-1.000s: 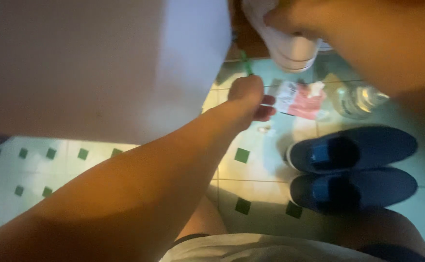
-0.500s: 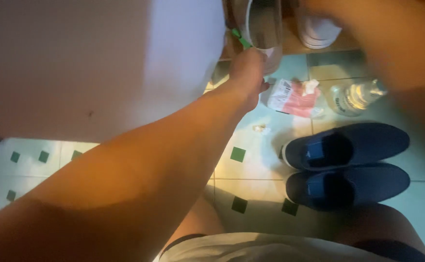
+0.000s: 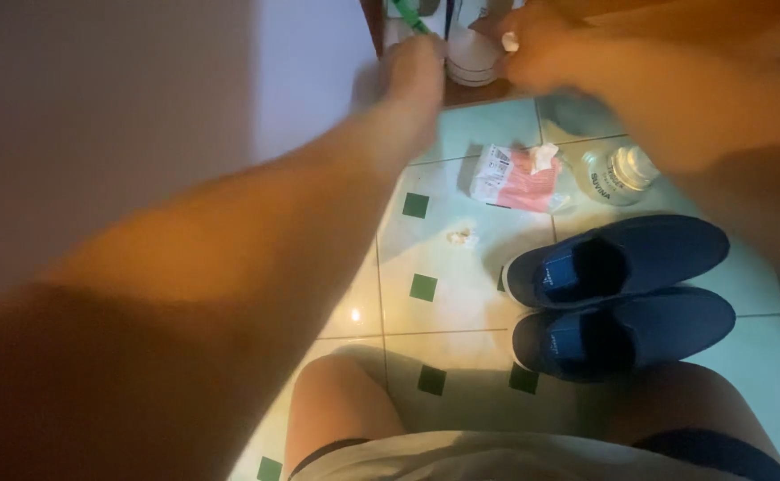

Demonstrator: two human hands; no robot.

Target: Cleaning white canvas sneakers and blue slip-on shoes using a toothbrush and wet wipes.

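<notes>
Reaching forward over a tiled floor (image 3: 461, 294), a seated person stretches both bare arms toward a white shoe (image 3: 472, 64) that sits at the top of the frame on what looks like a low brown wooden ledge (image 3: 483, 92). The left hand (image 3: 415, 73) is closed around a thin green stick-like tool (image 3: 408, 15), whose tip pokes up and to the left above the knuckles, just beside the shoe. The right hand (image 3: 532, 49) is blurred; its fingers look curled and pressed against the shoe's side, with a small white scrap (image 3: 509, 41) showing at the fingertips, though exactly what they pinch cannot be told. Below the hands, on the pale floor with small green squares, lie a crumpled red-and-white packet (image 3: 513, 178) with a wad of white paper (image 3: 543, 158) on it, and just to its right a clear plastic bottle (image 3: 620, 174) on its side. A tiny crumpled white scrap (image 3: 459, 236) rests apart, nearer the viewer. Two dark blue slip-on shoes (image 3: 621, 298) stand side by side, touching, near the person's right knee. A plain pale wall (image 3: 141, 107) fills the left of the frame, and light shorts (image 3: 497, 454) show along the bottom edge.
</notes>
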